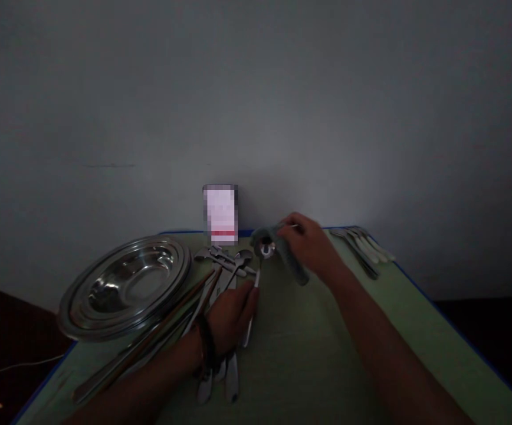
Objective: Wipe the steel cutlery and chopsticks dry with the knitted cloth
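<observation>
My left hand (232, 316) is closed round the handle of a spoon (266, 250), whose shiny bowl points away from me. Gripped in my right hand (304, 239) is a grey-green cloth (295, 264), draped around the top and side of the spoon's bowl; whether it touches the metal I cannot tell. Beneath and beside my left hand lies a loose pile of spoons and other metal cutlery (232, 378), partly hidden by the hand and wrist. Long brown chopsticks (209, 288) stick out on the left of that pile.
Stacked steel basins (72, 316) stand on the table's left side. A lit phone with a blurred screen (220, 213) leans against the wall at the back. Several pieces of cutlery (364, 251), some white-handled, lie at the back right. The green table (318, 366) has a blue edge.
</observation>
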A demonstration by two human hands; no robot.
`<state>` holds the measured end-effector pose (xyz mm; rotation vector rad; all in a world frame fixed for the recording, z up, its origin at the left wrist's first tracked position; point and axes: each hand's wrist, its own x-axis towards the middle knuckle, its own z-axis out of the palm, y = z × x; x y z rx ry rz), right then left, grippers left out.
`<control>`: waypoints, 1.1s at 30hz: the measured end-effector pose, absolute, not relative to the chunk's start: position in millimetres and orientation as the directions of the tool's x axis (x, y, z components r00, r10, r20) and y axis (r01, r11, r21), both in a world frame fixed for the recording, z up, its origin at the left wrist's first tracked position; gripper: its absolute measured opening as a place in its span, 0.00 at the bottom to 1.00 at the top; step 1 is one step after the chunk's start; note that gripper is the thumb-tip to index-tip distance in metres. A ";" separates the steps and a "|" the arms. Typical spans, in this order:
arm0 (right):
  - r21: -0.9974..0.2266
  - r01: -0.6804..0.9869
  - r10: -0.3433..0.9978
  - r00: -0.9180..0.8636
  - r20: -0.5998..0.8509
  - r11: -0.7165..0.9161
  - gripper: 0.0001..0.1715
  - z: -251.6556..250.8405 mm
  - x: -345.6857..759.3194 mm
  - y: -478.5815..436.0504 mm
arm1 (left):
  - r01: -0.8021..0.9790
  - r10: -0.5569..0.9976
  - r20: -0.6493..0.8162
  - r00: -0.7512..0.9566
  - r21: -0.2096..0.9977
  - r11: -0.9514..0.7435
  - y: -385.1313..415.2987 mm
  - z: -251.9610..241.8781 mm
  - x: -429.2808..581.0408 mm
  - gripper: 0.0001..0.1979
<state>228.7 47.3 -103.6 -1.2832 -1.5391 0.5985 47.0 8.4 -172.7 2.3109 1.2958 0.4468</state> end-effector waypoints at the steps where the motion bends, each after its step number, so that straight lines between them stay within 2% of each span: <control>1: -0.794 0.478 0.914 -0.050 0.403 0.376 0.03 -107.8 222.2 46.5 | 0.723 0.869 0.069 0.490 0.526 -0.449 9.1 -174.1 47.3 0.14; 2: -0.752 0.501 0.897 -0.136 0.421 0.429 0.02 -111.2 216.7 45.7 | 0.731 0.876 0.073 0.476 0.520 -0.441 9.7 -175.4 47.5 0.14; 5: -0.753 0.489 0.891 -0.131 0.435 0.440 0.02 -114.3 209.8 45.1 | 0.741 0.880 0.067 0.471 0.512 -0.435 10.8 -178.0 47.8 0.13; 7: -0.844 0.349 0.909 -0.059 0.413 0.406 0.02 -110.5 213.0 46.0 | 0.736 0.874 0.051 0.484 0.517 -0.437 10.8 -178.8 47.3 0.13; 9: -0.921 0.142 0.929 0.020 0.369 0.363 0.03 -103.2 219.2 46.5 | 0.729 0.870 0.046 0.490 0.525 -0.438 10.3 -179.1 46.5 0.13; 12: -0.935 -0.010 0.932 0.092 0.352 0.354 0.03 -90.9 226.6 43.3 | 0.724 0.867 0.059 0.495 0.523 -0.449 9.4 -179.0 45.4 0.13; 14: -0.931 0.029 0.930 0.039 0.366 0.365 0.03 -85.7 228.1 38.7 | 0.718 0.860 0.059 0.507 0.524 -0.459 9.0 -179.1 45.1 0.13; 16: -0.907 0.161 0.921 -0.098 0.377 0.388 0.04 -84.5 227.0 33.6 | 0.713 0.851 0.060 0.522 0.518 -0.473 9.0 -179.6 45.1 0.13; 20: -0.699 0.492 0.852 -0.362 0.378 0.519 0.07 -90.8 222.2 29.3 | 0.734 0.844 0.051 0.533 0.469 -0.492 10.2 -181.3 45.4 0.12; 23: -0.611 0.566 0.832 -0.404 0.380 0.554 0.10 -99.4 222.3 33.8 | 0.748 0.840 0.027 0.542 0.440 -0.496 10.3 -180.1 46.2 0.12; 25: -0.631 0.571 0.851 -0.355 0.387 0.526 0.12 -106.4 225.1 38.8 | 0.752 0.835 0.008 0.550 0.430 -0.499 9.4 -177.3 47.4 0.13; 27: -0.661 0.570 0.872 -0.291 0.393 0.488 0.27 -113.3 228.8 43.7 | 0.765 0.832 -0.010 0.555 0.398 -0.506 7.8 -174.1 49.1 0.13; 28: -0.670 0.571 0.880 -0.278 0.385 0.474 0.32 -116.3 230.6 45.7 | 0.774 0.830 -0.013 0.558 0.370 -0.514 6.9 -172.6 50.0 0.13; 29: -0.680 0.569 0.886 -0.282 0.367 0.463 0.32 -118.8 232.1 47.3 | 0.779 0.825 -0.016 0.564 0.340 -0.526 6.1 -171.4 50.7 0.12; 33: -0.791 0.477 0.907 -0.356 0.224 0.382 0.14 -122.6 234.2 50.4 | 0.769 0.803 -0.031 0.595 0.311 -0.558 4.6 -169.7 50.8 0.13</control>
